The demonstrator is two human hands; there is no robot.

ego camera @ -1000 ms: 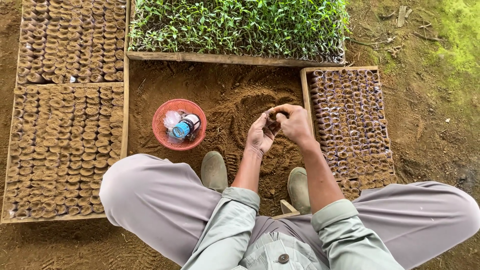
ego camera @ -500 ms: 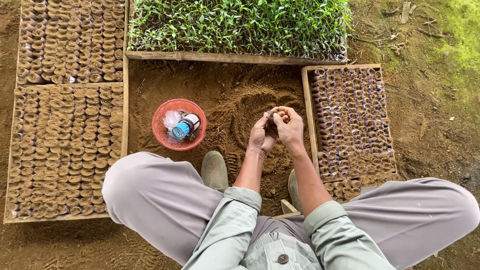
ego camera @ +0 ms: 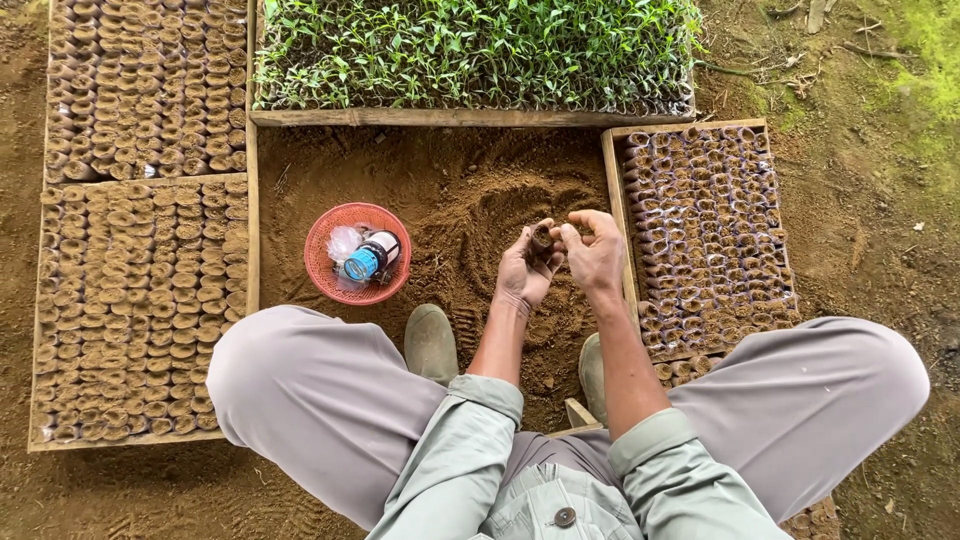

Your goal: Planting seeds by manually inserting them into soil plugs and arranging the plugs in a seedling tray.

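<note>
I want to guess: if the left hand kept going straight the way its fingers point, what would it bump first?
Probably the small soil-filled pot the left hand already holds; beyond it, likely loose soil.

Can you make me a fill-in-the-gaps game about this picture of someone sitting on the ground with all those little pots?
1. The left hand and right hand together hold one small soil-filled ____.
2. The round basket with the blue-capped bottle is coloured ____.
3. The wooden tray of leafy seedlings looks ____.
4. The person's two rubber boots rest on loose brown ____.

Missing words: pot; red; green; soil
</note>
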